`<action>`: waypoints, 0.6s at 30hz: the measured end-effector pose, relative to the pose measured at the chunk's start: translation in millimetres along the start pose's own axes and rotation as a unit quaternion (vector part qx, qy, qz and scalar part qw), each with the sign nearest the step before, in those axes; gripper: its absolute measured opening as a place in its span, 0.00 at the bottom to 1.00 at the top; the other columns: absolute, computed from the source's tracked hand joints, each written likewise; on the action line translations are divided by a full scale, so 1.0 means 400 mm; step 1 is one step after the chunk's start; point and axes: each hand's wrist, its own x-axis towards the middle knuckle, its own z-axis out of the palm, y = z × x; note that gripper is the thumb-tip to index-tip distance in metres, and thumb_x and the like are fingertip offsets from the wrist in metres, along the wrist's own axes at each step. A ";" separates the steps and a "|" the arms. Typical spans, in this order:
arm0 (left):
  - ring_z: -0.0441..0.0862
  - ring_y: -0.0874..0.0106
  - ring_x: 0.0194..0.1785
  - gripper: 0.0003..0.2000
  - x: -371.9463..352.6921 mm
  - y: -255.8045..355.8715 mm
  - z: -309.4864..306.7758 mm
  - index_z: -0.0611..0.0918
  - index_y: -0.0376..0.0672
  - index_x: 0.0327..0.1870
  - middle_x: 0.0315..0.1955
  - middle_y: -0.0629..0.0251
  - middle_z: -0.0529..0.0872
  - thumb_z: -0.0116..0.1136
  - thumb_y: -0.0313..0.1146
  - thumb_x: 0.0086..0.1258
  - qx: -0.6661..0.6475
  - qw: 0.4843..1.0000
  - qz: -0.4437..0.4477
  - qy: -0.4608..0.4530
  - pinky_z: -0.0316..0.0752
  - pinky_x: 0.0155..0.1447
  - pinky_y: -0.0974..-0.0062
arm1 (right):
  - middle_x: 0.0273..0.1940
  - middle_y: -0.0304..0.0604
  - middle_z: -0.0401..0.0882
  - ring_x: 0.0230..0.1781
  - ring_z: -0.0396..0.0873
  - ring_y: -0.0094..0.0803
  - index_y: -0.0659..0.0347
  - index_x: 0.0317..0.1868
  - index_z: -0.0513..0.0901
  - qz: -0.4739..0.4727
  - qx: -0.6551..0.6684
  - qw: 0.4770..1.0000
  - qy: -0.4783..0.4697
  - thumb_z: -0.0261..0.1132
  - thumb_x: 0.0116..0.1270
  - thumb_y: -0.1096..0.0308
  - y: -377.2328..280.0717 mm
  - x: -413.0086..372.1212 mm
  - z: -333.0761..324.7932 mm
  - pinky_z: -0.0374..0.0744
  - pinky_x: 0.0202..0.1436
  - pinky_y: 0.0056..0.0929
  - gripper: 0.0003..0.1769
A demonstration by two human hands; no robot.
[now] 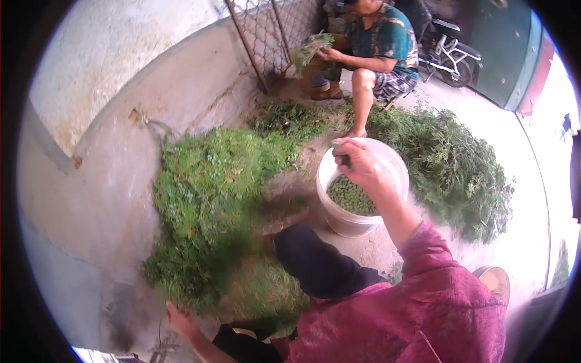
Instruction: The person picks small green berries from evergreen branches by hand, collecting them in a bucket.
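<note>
My right hand (358, 162) is raised over the white bucket (394, 158), its fingers curled together; what they hold, if anything, is hidden. Small round green berries (351, 196) lie inside the bucket. At the lower left, my left hand (181, 320) is low beside the near end of a large heap of cut green branches (212, 187). Its fingers are blurred, so their grip cannot be made out.
Across from me a seated person (387, 51) holds a green sprig (311, 48). A second branch pile (454, 169) lies right of the bucket. A wall (109, 151) runs along the left. A bicycle (451, 57) and green door (499, 51) stand behind.
</note>
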 end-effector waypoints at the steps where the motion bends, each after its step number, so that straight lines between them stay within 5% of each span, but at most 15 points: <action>1: 0.71 0.79 0.26 0.15 -0.010 0.017 -0.039 0.75 0.44 0.38 0.24 0.70 0.73 0.53 0.47 0.62 0.010 0.999 0.006 0.033 0.65 0.24 0.81 | 0.24 0.36 0.72 0.18 0.68 0.20 0.59 0.35 0.75 -0.040 -0.014 0.999 0.027 0.58 0.54 0.77 -0.041 -0.016 -0.025 0.61 0.16 0.15 0.07; 3: 0.70 0.74 0.26 0.16 0.006 0.019 -0.150 0.76 0.43 0.42 0.31 0.65 0.75 0.51 0.46 0.63 -0.019 0.995 0.008 0.100 0.65 0.27 0.78 | 0.25 0.38 0.74 0.20 0.70 0.20 0.60 0.35 0.77 -0.115 -0.048 0.990 0.072 0.59 0.52 0.77 -0.091 -0.036 -0.070 0.63 0.18 0.14 0.08; 5: 0.53 0.75 0.16 0.10 -0.160 0.132 -0.170 0.69 0.36 0.26 0.14 0.66 0.63 0.49 0.31 0.66 -0.084 0.992 0.051 0.084 0.50 0.19 0.72 | 0.26 0.38 0.75 0.20 0.71 0.23 0.62 0.35 0.77 -0.162 -0.155 0.969 0.106 0.59 0.51 0.77 -0.100 -0.043 -0.121 0.66 0.20 0.17 0.09; 6: 0.54 0.74 0.16 0.10 -0.211 0.161 -0.166 0.69 0.36 0.26 0.15 0.66 0.64 0.49 0.31 0.66 -0.094 0.989 0.071 0.085 0.51 0.20 0.71 | 0.27 0.38 0.76 0.21 0.72 0.25 0.64 0.35 0.78 -0.205 -0.265 0.932 0.139 0.59 0.50 0.77 -0.088 -0.041 -0.147 0.69 0.22 0.19 0.10; 7: 0.55 0.73 0.17 0.10 -0.242 0.178 -0.144 0.70 0.36 0.27 0.15 0.65 0.64 0.49 0.32 0.66 -0.090 0.989 0.080 0.083 0.51 0.21 0.71 | 0.29 0.42 0.78 0.26 0.76 0.32 0.65 0.35 0.79 -0.298 -0.355 0.874 0.142 0.59 0.48 0.76 -0.024 -0.005 -0.199 0.75 0.31 0.26 0.11; 8: 0.55 0.73 0.18 0.10 -0.268 0.187 -0.129 0.70 0.36 0.27 0.16 0.64 0.65 0.49 0.33 0.66 -0.076 0.990 0.085 0.080 0.52 0.21 0.70 | 0.29 0.45 0.79 0.33 0.78 0.41 0.60 0.40 0.79 -0.215 -0.546 0.802 0.110 0.59 0.48 0.71 -0.018 -0.037 -0.214 0.76 0.42 0.34 0.15; 9: 0.56 0.72 0.19 0.10 -0.284 0.187 -0.113 0.71 0.36 0.27 0.16 0.64 0.66 0.49 0.33 0.65 -0.059 0.992 0.085 0.074 0.53 0.22 0.70 | 0.34 0.51 0.78 0.39 0.78 0.43 0.53 0.44 0.79 -0.156 -0.761 0.628 0.048 0.60 0.48 0.66 0.033 -0.015 -0.273 0.75 0.48 0.37 0.19; 11: 0.58 0.71 0.20 0.11 -0.301 0.177 -0.079 0.71 0.36 0.27 0.17 0.62 0.67 0.49 0.34 0.65 -0.022 0.995 0.080 0.058 0.54 0.23 0.69 | 0.43 0.52 0.75 0.45 0.75 0.43 0.51 0.46 0.79 -0.087 -0.829 0.550 0.042 0.60 0.47 0.64 0.077 -0.081 -0.265 0.74 0.51 0.38 0.21; 12: 0.59 0.70 0.21 0.11 -0.309 0.165 -0.071 0.72 0.36 0.28 0.18 0.62 0.68 0.50 0.35 0.65 -0.002 0.996 0.074 0.050 0.55 0.24 0.69 | 0.43 0.52 0.75 0.45 0.75 0.43 0.51 0.46 0.79 -0.089 -0.826 0.555 0.042 0.60 0.47 0.64 0.101 -0.078 -0.283 0.74 0.51 0.38 0.21; 14: 0.61 0.69 0.22 0.11 -0.316 0.135 -0.058 0.73 0.36 0.28 0.19 0.60 0.69 0.50 0.36 0.64 0.044 0.997 0.060 0.031 0.56 0.26 0.68 | 0.43 0.53 0.75 0.46 0.75 0.46 0.50 0.43 0.80 -0.067 -0.724 0.686 0.032 0.59 0.46 0.65 0.143 -0.071 -0.330 0.73 0.51 0.39 0.19; 16: 0.63 0.67 0.24 0.12 -0.314 0.101 -0.051 0.73 0.36 0.29 0.20 0.59 0.70 0.50 0.37 0.64 0.095 0.995 0.042 0.011 0.58 0.27 0.67 | 0.41 0.53 0.77 0.44 0.76 0.46 0.52 0.42 0.81 -0.075 -0.719 0.690 0.033 0.59 0.46 0.65 0.136 -0.086 -0.335 0.74 0.50 0.38 0.18; 18: 0.65 0.66 0.25 0.13 -0.308 0.058 -0.066 0.74 0.36 0.29 0.21 0.58 0.71 0.50 0.38 0.64 0.154 0.988 0.015 -0.006 0.59 0.28 0.66 | 0.41 0.54 0.77 0.45 0.75 0.45 0.57 0.43 0.80 0.017 -0.761 0.648 -0.026 0.60 0.48 0.62 0.112 -0.093 -0.320 0.73 0.52 0.36 0.19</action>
